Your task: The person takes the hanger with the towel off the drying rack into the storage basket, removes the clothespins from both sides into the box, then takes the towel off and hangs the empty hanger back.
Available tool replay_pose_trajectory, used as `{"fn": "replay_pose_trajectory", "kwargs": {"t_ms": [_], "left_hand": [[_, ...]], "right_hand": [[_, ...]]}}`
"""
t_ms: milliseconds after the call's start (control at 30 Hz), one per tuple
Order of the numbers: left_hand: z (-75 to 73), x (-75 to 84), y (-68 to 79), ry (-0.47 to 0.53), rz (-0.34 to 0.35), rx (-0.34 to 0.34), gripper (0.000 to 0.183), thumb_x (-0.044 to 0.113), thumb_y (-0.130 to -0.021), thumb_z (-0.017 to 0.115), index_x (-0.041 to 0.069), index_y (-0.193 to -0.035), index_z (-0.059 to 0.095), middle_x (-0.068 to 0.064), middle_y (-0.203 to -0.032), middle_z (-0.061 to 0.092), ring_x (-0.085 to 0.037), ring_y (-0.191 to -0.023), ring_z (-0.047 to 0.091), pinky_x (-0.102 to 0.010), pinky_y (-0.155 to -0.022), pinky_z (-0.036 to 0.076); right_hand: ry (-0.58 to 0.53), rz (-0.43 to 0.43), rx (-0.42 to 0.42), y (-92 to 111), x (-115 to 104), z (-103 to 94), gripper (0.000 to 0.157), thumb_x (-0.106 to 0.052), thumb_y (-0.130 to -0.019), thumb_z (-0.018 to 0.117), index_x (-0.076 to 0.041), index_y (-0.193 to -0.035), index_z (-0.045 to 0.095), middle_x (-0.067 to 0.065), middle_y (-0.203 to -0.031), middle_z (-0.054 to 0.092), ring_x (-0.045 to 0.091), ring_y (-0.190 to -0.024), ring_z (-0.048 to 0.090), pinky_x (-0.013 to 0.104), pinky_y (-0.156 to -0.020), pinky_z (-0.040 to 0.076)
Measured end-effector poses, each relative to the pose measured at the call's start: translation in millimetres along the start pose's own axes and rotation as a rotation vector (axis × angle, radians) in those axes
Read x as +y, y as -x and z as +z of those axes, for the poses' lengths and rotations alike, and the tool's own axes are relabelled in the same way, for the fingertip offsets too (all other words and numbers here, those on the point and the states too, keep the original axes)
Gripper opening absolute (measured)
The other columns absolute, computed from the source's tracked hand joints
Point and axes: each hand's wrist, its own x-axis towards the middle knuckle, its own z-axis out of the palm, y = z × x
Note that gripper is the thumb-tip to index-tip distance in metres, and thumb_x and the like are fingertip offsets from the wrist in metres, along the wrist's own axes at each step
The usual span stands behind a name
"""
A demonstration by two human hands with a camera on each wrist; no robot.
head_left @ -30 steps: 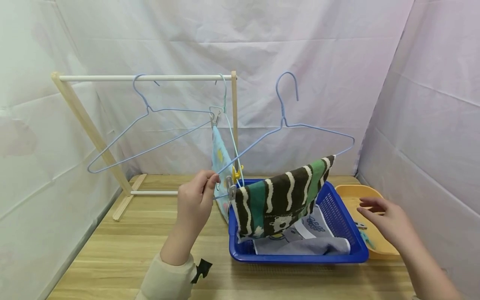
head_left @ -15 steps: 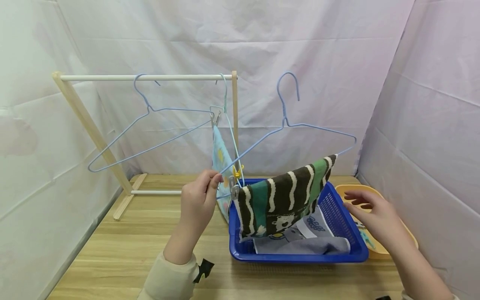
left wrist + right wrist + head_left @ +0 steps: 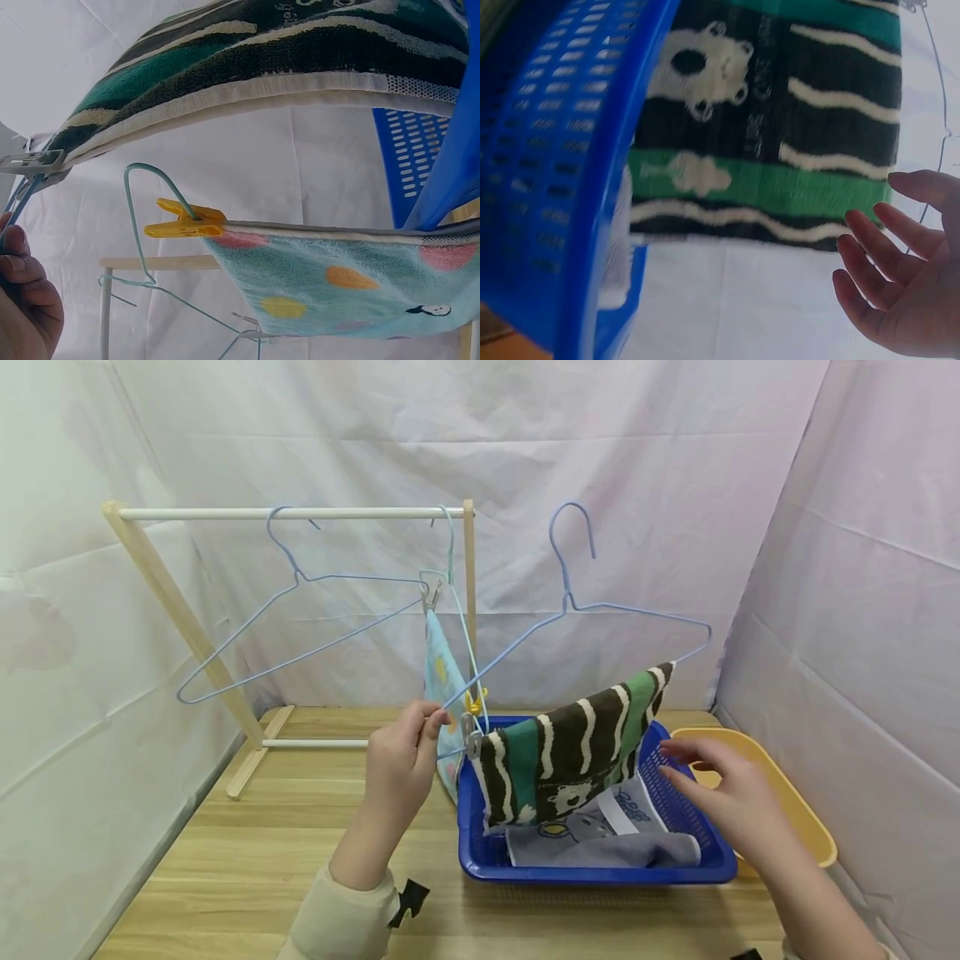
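My left hand [image 3: 406, 760] grips the left corner of a blue wire hanger [image 3: 513, 647], which stands up over the basket with its hook free in the air. A dark striped towel [image 3: 581, 743] with green bands and a white bear is draped over the hanger's lower bar. At the towel's left end a grey clothespin [image 3: 474, 744] clamps it to the wire. My right hand [image 3: 731, 793] is near the towel's right end, fingers apart and holding nothing. In the right wrist view its fingertips [image 3: 853, 217] overlap the towel's lower corner.
Below the towel, a blue basket [image 3: 592, 874] holds a grey towel [image 3: 637, 847]. A yellow tray [image 3: 813, 827] lies behind my right forearm. At left, a drying rack [image 3: 225, 515] bears another blue hanger [image 3: 240, 635] and a light blue spotted towel [image 3: 441, 672] with a yellow clothespin [image 3: 187, 219].
My right hand has moved left from over the yellow tray to the basket's right side, near the towel. The left hand and its hanger have shifted slightly right.
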Motion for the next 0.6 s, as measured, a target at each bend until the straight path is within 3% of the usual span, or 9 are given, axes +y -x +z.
{"fn": "replay_pose_trajectory", "kwargs": {"t_ms": [167, 400, 600], "left_hand": [[-0.1, 0.6, 1.5, -0.007, -0.006, -0.005, 0.039, 0.027, -0.106, 0.043, -0.001, -0.086, 0.060, -0.003, -0.058, 0.052, -0.005, -0.041, 0.028, -0.018, -0.036, 0.023], [1.4, 2.6, 5.2, -0.030, -0.001, -0.028, 0.039, 0.028, -0.106, 0.042, 0.000, -0.085, 0.059, 0.002, -0.054, 0.041, -0.004, -0.041, 0.024, -0.016, -0.036, 0.022], [1.5, 4.4, 6.6, -0.043, -0.015, -0.041, 0.040, 0.030, -0.106, 0.042, -0.001, -0.085, 0.058, 0.002, -0.055, 0.042, -0.004, -0.042, 0.025, -0.017, -0.037, 0.022]], "right_hand": [[-0.030, -0.059, 0.020, 0, -14, 5.9, 0.029, -0.006, -0.081, 0.079, -0.010, -0.108, 0.071, -0.002, -0.098, 0.069, 0.000, -0.088, 0.057, 0.007, -0.078, 0.041], [-0.094, -0.145, 0.030, 1, -32, 14.3, 0.031, 0.001, -0.077, 0.080, -0.009, -0.106, 0.071, -0.002, -0.098, 0.070, 0.004, -0.089, 0.061, 0.009, -0.081, 0.044], [-0.150, -0.226, 0.028, -1, -45, 20.6, 0.037, 0.005, -0.075, 0.080, -0.008, -0.108, 0.070, -0.002, -0.103, 0.069, 0.006, -0.096, 0.062, 0.010, -0.090, 0.041]]}}
